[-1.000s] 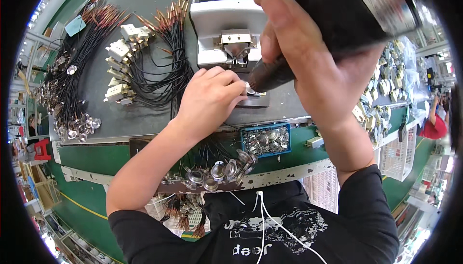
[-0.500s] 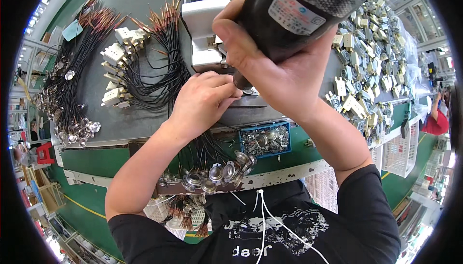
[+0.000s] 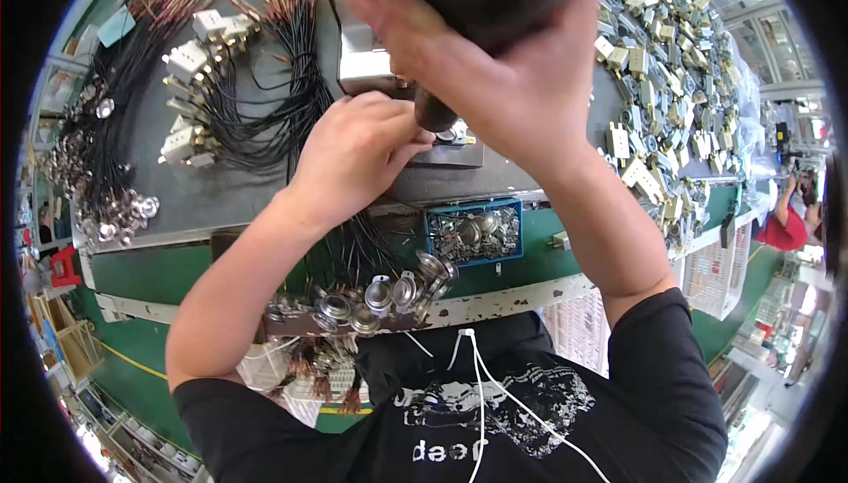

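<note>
My right hand is wrapped round a thick black electric screwdriver, held upright with its nose down. Beneath that nose lies a small metal piece on a flat grey block, mostly covered by the tool. Beside the tip, my left hand is closed with its fingers curled together; whatever they pinch is hidden. A white-and-grey machine or fixture stands just beyond. Left of my left hand lies a bundle of black wires with reddish ends, some leading to cream connector blocks.
A blue tray of small metal parts sits by the table edge. Round metal caps on wires hang at the front. Many connector blocks are heaped at right, and another wire bundle lies far left. A person in red is far right.
The view has shifted, so the bench appears slightly up and left. The screwdriver tilts differently and still points down beside my left fingers. Both hands keep their hold.
</note>
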A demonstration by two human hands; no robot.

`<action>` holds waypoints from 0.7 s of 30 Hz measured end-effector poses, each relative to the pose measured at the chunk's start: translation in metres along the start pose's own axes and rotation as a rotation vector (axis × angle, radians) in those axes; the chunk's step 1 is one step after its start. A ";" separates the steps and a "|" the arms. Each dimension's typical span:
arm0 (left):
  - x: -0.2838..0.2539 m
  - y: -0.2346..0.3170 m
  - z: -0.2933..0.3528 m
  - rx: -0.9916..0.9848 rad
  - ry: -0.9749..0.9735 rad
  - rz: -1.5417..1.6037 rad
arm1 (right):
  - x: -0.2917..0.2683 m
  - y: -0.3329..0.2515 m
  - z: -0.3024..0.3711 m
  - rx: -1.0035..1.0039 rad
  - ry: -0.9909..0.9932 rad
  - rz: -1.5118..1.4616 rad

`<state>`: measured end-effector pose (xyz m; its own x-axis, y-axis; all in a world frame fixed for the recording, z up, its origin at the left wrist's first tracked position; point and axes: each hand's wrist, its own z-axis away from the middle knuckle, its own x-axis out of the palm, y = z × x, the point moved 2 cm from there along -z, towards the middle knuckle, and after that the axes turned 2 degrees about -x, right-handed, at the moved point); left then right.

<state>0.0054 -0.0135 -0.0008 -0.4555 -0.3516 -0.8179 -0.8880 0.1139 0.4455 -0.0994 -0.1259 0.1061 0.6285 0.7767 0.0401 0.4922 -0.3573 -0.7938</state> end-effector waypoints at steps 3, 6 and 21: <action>0.001 0.004 -0.007 -0.062 0.012 -0.041 | -0.001 0.000 0.003 -0.066 -0.016 0.113; 0.005 -0.006 -0.007 -0.123 -0.062 -0.029 | 0.001 0.007 0.009 -0.022 -0.010 0.040; -0.001 -0.009 0.006 -0.093 -0.128 -0.008 | 0.001 -0.018 -0.002 0.202 -0.144 0.098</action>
<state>0.0135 -0.0083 -0.0062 -0.4583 -0.2299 -0.8586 -0.8845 0.0234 0.4659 -0.1064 -0.1196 0.1221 0.5681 0.8143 -0.1185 0.2933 -0.3350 -0.8954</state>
